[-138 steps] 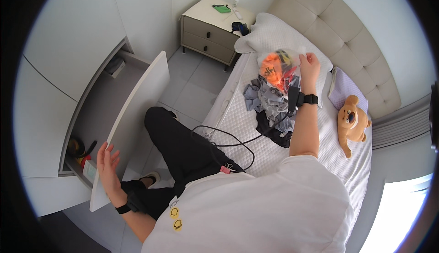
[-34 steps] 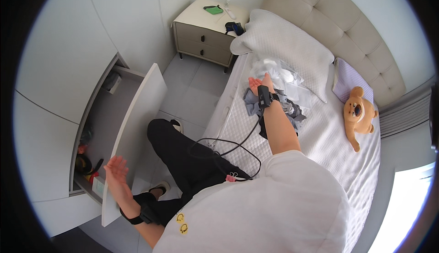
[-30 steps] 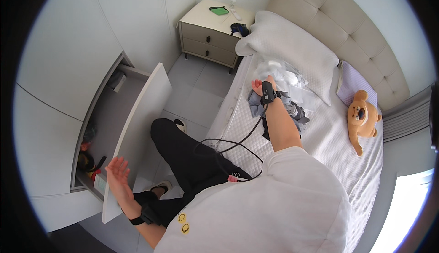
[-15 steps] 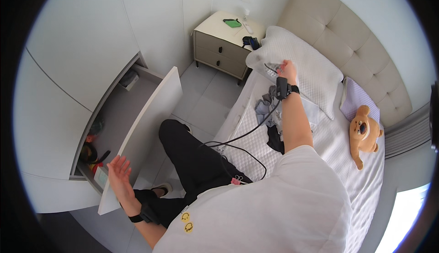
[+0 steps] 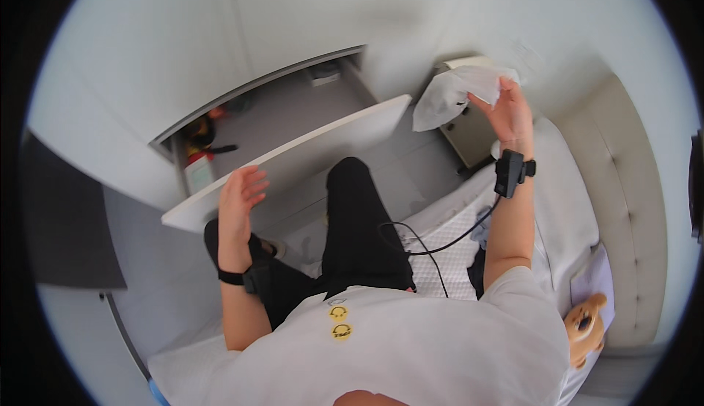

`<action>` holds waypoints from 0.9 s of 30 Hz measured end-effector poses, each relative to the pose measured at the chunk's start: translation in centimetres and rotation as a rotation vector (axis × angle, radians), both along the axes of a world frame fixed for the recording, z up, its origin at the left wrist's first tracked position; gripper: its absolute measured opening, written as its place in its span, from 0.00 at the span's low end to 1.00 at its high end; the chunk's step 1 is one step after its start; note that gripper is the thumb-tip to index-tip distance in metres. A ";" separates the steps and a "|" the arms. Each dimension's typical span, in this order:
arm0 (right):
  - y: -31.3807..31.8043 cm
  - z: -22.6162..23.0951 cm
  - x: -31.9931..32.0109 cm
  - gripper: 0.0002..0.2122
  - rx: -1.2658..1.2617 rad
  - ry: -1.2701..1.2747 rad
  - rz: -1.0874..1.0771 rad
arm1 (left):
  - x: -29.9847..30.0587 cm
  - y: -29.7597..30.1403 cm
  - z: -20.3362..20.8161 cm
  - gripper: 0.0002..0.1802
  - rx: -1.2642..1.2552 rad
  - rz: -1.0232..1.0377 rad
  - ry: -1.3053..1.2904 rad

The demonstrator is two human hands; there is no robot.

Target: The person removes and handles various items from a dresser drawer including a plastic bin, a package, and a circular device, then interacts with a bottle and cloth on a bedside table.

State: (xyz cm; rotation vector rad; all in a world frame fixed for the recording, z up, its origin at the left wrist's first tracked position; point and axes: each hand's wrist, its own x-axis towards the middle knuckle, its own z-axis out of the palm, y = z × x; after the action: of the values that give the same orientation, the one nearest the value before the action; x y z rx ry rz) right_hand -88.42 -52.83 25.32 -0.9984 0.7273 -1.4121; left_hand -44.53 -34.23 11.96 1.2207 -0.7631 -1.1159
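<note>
A whitish, see-through plastic bag [image 5: 449, 99] hangs from my right hand [image 5: 512, 116], pinched at its upper edge between thumb and fingers. It is held up in front of the nightstand, and I cannot make out whether anything is inside. My left hand [image 5: 240, 197] is open, fingers stretched, by the front panel of the pulled-out drawer [image 5: 315, 145]; whether it touches the panel is unclear. Inside the drawer, a black item with a strap-like end [image 5: 205, 142] and a small pale box [image 5: 199, 174] lie at the left, and another box [image 5: 323, 74] sits in the far corner.
Behind the bag stands a nightstand [image 5: 469, 142]. The bed, with a white pillow [image 5: 561, 193], a teddy bear [image 5: 585, 329] and dark clothing [image 5: 477, 270], is on my right. A black cable [image 5: 455, 244] runs from my right wrist device across my lap. White cabinet fronts [image 5: 293, 10] rise beyond the drawer.
My view has turned left toward the drawer. My right hand has lifted away from the clothes on the bed, bringing the plastic bag up with it. My left hand stays open near the drawer front.
</note>
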 end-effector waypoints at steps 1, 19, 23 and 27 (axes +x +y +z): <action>-0.1 0.6 2.0 0.12 0.007 0.007 0.020 | 0.6 0.6 -0.1 0.25 0.006 0.044 -0.003; -16.7 -15.8 34.6 0.12 0.605 -0.036 0.357 | 8.8 2.3 -5.7 0.12 0.104 0.397 0.155; -14.9 -19.9 35.8 0.22 0.837 0.247 0.639 | 10.6 2.0 -6.5 0.12 0.133 0.456 0.197; -14.2 -19.6 36.0 0.33 0.882 0.345 0.560 | 11.6 0.8 -7.0 0.12 0.131 0.472 0.223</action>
State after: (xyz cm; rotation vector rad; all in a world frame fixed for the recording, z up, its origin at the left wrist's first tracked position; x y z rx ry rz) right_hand -52.41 -67.05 5.69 -0.6464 1.0824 -0.3413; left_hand -32.96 -33.39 4.99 1.2758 -0.2155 -0.8965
